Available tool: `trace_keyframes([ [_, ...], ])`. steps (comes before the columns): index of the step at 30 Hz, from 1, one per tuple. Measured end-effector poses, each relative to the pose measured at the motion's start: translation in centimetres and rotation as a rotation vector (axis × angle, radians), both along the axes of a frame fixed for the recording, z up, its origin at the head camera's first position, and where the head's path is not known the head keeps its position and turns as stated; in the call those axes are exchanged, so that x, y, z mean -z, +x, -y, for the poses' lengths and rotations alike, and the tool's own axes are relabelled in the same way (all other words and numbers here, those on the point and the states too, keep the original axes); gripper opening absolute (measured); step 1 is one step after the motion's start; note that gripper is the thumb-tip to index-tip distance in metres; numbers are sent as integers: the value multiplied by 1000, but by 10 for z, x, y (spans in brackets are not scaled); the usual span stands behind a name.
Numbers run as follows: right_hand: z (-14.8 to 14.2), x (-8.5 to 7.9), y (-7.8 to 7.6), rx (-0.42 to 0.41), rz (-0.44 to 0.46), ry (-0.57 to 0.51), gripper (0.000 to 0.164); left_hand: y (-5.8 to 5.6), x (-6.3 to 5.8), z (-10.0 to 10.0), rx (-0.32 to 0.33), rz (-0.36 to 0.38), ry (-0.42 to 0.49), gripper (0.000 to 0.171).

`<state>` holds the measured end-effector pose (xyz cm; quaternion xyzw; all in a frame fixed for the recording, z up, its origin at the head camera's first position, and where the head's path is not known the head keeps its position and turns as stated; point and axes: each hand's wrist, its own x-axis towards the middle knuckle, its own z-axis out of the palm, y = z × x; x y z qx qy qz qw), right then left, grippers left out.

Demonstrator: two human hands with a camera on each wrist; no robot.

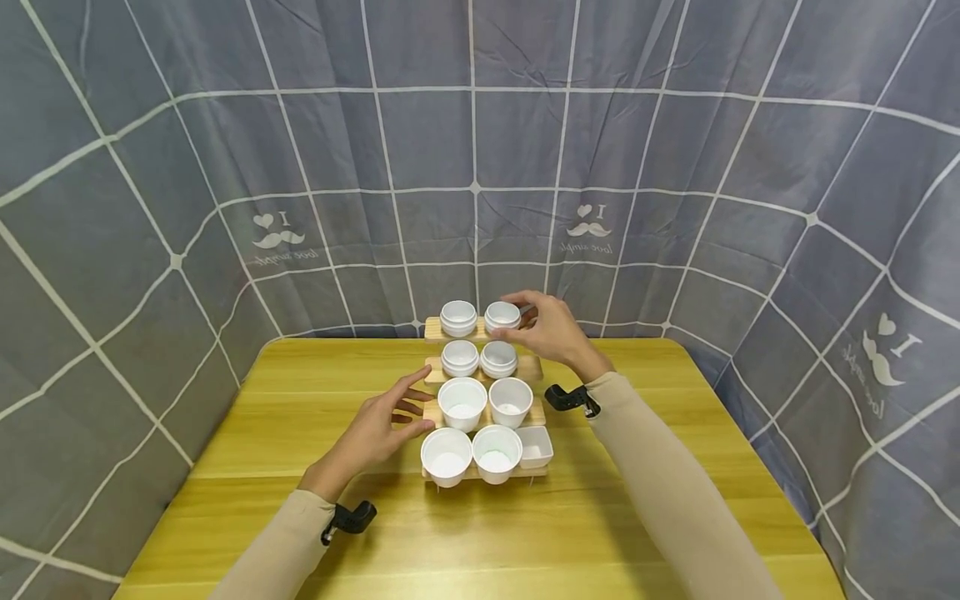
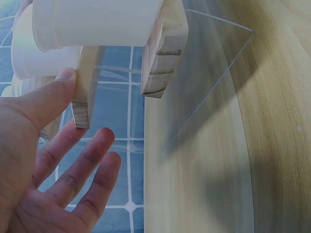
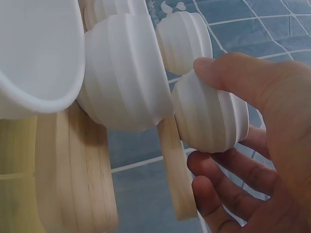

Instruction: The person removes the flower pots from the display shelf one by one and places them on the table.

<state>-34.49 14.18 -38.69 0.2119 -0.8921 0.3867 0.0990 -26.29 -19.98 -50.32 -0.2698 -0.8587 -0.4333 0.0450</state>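
Note:
A tiered wooden rack (image 1: 432, 412) stands on the table, holding white cups and bowls on its boards. At the rack's left end is my left hand (image 1: 381, 426), fingers spread; its thumb (image 2: 56, 92) touches the end of a board (image 2: 85, 92) while the other fingers extend beside and behind it. My right hand (image 1: 550, 327) is at the top tier, where thumb and fingers grip a small ribbed white bowl (image 3: 206, 114) on the right. Another ribbed bowl (image 1: 458, 317) sits to its left. Two similar bowls (image 1: 460, 357) occupy the tier below.
Two taller cups (image 1: 462, 403) stand on the third tier. The front tier carries two round cups (image 1: 447, 457) and a small square cup (image 1: 536, 447). A clear support (image 2: 214, 73) shows under the rack. Behind the wooden table (image 1: 300, 417) hangs a grey gridded curtain (image 1: 420, 142).

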Motion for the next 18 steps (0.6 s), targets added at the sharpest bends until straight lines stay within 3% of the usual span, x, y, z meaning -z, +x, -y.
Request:
trace_keyframes([
  [18, -27, -3, 5, 49, -50, -8, 64, -3, 1, 0, -14, -9, -6, 92],
])
